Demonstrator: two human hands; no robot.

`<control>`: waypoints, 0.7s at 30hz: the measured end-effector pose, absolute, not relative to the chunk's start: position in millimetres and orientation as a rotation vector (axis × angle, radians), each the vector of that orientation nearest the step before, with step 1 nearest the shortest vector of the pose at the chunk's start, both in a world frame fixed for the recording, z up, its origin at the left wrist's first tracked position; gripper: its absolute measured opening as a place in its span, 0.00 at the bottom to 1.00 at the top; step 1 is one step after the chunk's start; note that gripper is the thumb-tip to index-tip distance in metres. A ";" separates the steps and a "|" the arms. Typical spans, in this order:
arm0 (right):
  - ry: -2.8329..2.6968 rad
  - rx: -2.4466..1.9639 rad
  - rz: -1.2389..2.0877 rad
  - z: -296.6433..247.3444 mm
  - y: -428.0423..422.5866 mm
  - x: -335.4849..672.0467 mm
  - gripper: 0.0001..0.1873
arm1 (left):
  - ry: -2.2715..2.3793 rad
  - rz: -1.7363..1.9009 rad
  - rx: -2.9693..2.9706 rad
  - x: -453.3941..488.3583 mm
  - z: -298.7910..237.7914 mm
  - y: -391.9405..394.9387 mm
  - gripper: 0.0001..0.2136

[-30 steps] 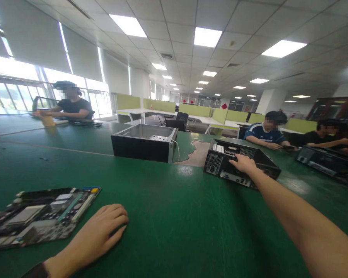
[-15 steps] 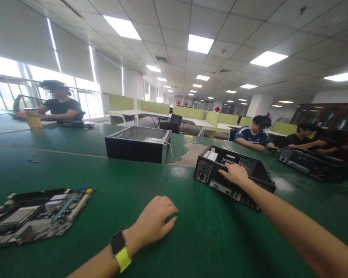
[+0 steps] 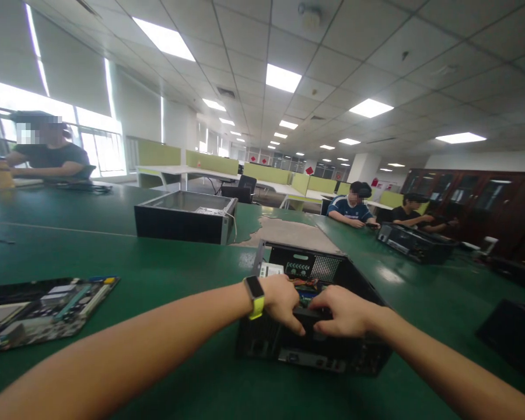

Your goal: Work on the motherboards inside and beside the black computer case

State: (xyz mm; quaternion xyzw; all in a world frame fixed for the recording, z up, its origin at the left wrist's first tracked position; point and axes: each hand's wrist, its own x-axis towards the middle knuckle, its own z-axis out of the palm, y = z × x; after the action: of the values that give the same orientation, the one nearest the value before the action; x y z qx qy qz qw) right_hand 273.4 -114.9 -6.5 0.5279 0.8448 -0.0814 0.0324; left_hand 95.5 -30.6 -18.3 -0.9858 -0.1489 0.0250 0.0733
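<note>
A black computer case (image 3: 306,344) sits before me, its open top showing coloured wires (image 3: 305,283) and part of a board inside. The back panel with its ports faces me. My left hand (image 3: 282,298), wearing a watch with a yellow-green strap, is closed over the near top edge, thumb outside. Just to its right, my right hand (image 3: 345,310) grips the same edge, thumb also outside. The fingertips of both hands are hidden within the case. A motherboard (image 3: 48,309) lies flat at the left.
Another dark case (image 3: 179,224) stands further back on the green table (image 3: 170,262). The table covering is torn, baring a pale patch (image 3: 293,230). A person (image 3: 350,207) sits at the far right, near another person and case (image 3: 413,242). One more person (image 3: 56,154) is at left.
My left hand has moved from the table to the case's edge, where my right hand also grips. The case now stands nearer and more squarely in front of me. My view has turned right.
</note>
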 end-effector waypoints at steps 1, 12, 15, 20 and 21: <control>2.628 1.600 -0.406 -4.9 -121.0 271.0 0.16 | -0.381 0.064 -2.974 84.3 -20.5 -41.5 0.24; 2.619 1.384 -0.842 -8.5 -104.3 222.4 0.20 | -0.373 0.018 -3.062 -9.1 -0.8 -135.0 0.18; 2.437 1.580 -0.283 -28.2 -74.0 229.7 0.19 | -0.456 0.029 -2.936 24.9 15.1 -107.3 0.19; 2.210 1.592 -0.140 -68.8 -57.0 242.7 0.22 | -0.892 0.524 -2.830 112.8 -9.9 -47.1 0.12; 2.199 1.591 -0.110 -73.7 -57.3 243.7 0.22 | -0.959 0.605 -2.819 126.9 -22.6 -38.7 0.15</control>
State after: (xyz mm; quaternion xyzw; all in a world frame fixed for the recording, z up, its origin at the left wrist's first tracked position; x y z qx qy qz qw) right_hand 243.7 -57.3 -73.7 0.5724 0.7914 -0.0396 0.2110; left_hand 126.9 -38.7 -22.6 -0.9265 -0.3153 0.1988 0.0516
